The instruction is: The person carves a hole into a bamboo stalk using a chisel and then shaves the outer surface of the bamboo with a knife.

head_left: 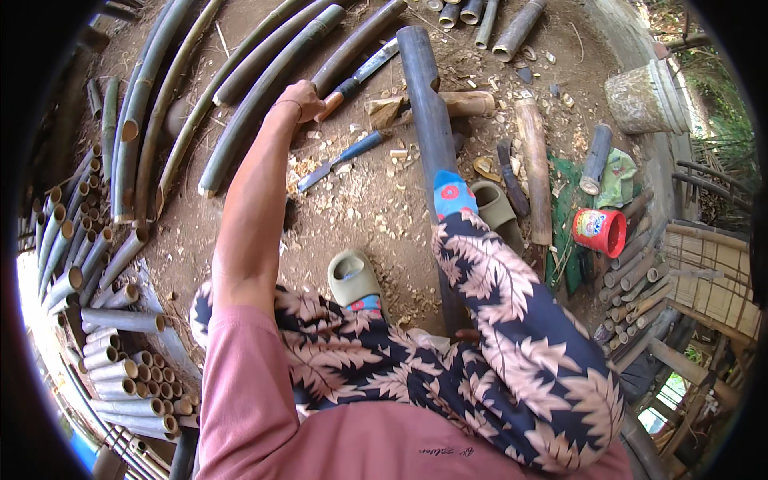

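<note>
My left hand (299, 101) reaches far forward, fingers curled, beside the orange-brown wooden handle of a broad-bladed knife (374, 64). The end of a bamboo pole (356, 46) also meets this hand; what lies in the fingers is hidden. A long dark bamboo pole (422, 96) with a notch in its side rests across a wooden block (386, 110) and runs back under my right leg. My right foot, in a blue sock (454, 194), lies over it. A blue-handled chisel (344, 160) lies on the ground among shavings. My right hand is out of sight.
Long bamboo poles (276, 96) lie at the left, with stacked cut tubes (132, 372) nearer. Right of the dark pole are an olive clog (494, 206), a sheathed-looking dark tool (513, 180), a bare log (534, 172), a red tub (600, 231) and a whitish bucket (644, 100).
</note>
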`<state>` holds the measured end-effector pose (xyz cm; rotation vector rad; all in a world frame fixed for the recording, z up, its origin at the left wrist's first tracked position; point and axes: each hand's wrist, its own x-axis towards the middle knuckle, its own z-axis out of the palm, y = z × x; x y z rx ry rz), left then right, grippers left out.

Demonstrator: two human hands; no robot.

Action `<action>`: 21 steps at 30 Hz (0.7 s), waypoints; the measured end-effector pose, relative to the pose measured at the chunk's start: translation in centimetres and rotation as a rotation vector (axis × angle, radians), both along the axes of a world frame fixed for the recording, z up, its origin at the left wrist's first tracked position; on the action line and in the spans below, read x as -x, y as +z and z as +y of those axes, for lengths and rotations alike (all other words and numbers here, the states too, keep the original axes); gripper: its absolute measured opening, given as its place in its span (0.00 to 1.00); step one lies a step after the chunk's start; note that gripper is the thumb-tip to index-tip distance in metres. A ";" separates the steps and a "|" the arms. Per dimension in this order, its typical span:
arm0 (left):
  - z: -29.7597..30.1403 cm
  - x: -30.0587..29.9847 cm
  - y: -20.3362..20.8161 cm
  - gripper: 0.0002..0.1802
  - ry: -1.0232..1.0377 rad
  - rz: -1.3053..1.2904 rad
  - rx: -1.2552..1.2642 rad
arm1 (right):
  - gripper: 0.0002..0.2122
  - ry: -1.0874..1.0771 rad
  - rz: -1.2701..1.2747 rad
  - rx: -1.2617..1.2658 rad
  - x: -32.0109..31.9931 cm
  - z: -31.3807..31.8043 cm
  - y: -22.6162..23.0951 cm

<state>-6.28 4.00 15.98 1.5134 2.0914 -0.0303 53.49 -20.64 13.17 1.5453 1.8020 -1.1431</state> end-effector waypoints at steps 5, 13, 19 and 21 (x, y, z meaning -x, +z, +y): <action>4.3 -2.7 -4.4 0.22 -0.075 0.049 0.035 | 0.20 0.093 -0.040 -0.008 1.3 9.3 3.4; 1.1 -4.2 -8.1 0.16 -0.086 0.308 -0.067 | 0.19 -0.202 0.164 -0.589 6.8 30.5 3.7; 0.9 -6.7 -5.3 0.26 0.153 0.151 0.174 | 0.27 0.062 -0.079 -0.467 7.3 31.9 -2.8; 0.7 -8.5 -4.9 0.28 0.140 0.133 -0.033 | 0.27 0.065 -0.067 -0.488 7.4 32.4 -2.8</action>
